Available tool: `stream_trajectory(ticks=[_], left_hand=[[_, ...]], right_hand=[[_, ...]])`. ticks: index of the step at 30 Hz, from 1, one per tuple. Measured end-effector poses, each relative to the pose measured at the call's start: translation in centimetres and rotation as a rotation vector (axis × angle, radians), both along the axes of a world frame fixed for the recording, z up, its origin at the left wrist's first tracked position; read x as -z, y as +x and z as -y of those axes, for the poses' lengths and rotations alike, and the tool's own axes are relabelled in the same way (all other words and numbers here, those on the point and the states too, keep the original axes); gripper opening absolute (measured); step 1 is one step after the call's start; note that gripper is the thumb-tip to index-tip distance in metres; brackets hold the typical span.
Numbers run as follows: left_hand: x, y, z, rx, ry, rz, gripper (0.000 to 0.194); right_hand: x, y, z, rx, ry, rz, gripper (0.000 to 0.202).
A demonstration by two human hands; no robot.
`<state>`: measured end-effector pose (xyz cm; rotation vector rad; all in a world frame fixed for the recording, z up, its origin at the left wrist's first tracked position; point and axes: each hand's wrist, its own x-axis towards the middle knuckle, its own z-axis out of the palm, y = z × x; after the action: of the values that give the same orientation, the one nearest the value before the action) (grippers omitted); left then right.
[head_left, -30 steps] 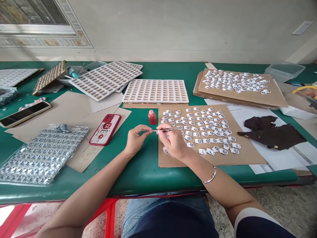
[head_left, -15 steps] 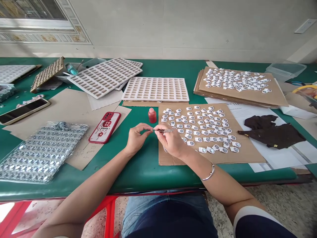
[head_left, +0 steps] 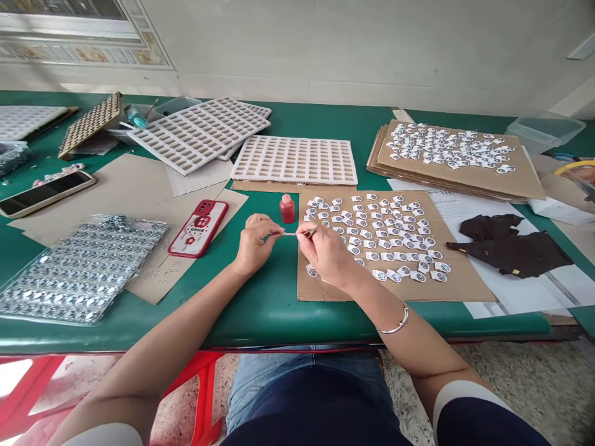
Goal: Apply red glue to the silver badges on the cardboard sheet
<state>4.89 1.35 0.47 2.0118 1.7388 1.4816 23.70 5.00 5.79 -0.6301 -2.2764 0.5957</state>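
Observation:
My left hand (head_left: pixel 255 246) is closed in a pinch between thumb and forefinger; whatever lies between the fingertips is too small to name. Facing it, my right hand (head_left: pixel 325 255) grips slim metal tweezers (head_left: pixel 315 229), partly hidden by the fingers. A thin pale strand or strip (head_left: pixel 289 234) spans the short gap between both hands' fingertips. Just beyond the hands stands a small red bottle (head_left: pixel 287 209) with a pink cap. Beneath my right hand lies a cardboard sheet (head_left: pixel 458 288) bearing many small white tags (head_left: pixel 387 256) with round dark-patterned pieces on them.
A red-cased phone (head_left: pixel 199 229) and a clear bag of shiny round pieces (head_left: pixel 83 272) lie on the left. White slotted trays (head_left: pixel 297 160) sit at the back. A cardboard stack with more tags (head_left: pixel 450 145) and a dark cloth (head_left: pixel 515 248) are on the right.
My fingertips have moved apart, and a thin pale strand now shows between them. My right hand has shifted slightly right, with the tweezers turned. The whole view has shifted a little.

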Motion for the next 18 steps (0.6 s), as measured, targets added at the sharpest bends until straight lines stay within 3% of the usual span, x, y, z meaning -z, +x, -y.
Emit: stream_trajectory(ticks=[3,18], left_hand=[[0.1,-0.5,0.0,-0.044,0.025,0.019,0.002],[0.2,0.6,0.2,0.04,-0.007,0.155,0.002]], right_hand=[[0.1,0.2,-0.1,0.015,-0.111,-0.114,0.019],[0.9,-0.8,-1.2,0.009,-1.086,-0.631,0.023]])
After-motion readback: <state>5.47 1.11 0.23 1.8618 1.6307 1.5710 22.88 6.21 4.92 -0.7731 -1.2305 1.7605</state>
